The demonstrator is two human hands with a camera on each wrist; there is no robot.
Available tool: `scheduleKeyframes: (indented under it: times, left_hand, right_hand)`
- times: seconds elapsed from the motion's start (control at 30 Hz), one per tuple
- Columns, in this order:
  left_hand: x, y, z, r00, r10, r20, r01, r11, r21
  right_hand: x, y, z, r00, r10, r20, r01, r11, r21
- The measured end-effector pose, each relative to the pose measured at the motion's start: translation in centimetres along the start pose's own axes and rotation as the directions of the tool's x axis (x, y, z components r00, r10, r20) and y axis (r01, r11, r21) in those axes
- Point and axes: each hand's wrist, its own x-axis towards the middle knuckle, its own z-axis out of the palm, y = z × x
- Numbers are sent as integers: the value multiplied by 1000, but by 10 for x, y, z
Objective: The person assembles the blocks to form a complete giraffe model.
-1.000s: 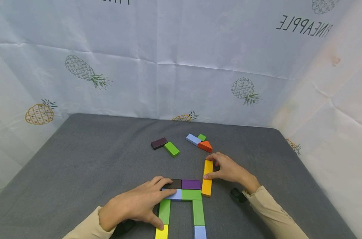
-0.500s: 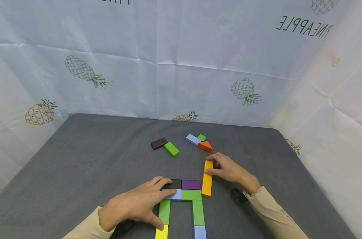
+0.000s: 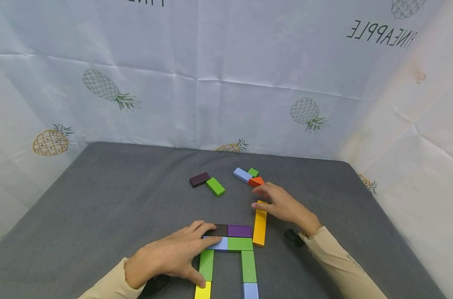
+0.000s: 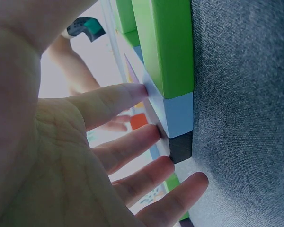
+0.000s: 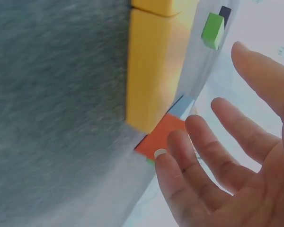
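Our left hand [image 3: 176, 253], fingers spread, rests on the black block [image 3: 221, 231] and the blue block [image 3: 220, 246] beside it. Our right hand [image 3: 282, 204], fingers apart, hangs near the amber blocks [image 3: 259, 230], which lie end to end just right of the purple block [image 3: 240, 231].

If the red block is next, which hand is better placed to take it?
Probably the right hand: its fingers are open, empty and near the red block. The left hand is farther away and touches the black block beside the purple block.
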Motion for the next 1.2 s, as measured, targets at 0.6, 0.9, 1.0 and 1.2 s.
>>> scheduleKeyframes:
  times: [0.6,0.9,1.0,1.2]
  left_hand:
    - [1,0,-2,1000,-2,15,1,1000,15]
    - [1,0,-2,1000,0,14,0,1000,24]
    - [1,0,-2,1000,1,13,-1,1000,27]
    - [1,-1,-1,1000,6,6,-6,999,37]
  right_hand:
    - [47,-35,4,996,-76,44,78,996,-47]
    - [67,-49,8,989,-131,66,136,987,-81]
    - [73,-53,10,987,-146,68,152,984,-97]
    - [86,-57,18,987,-134,86,144,982,-120]
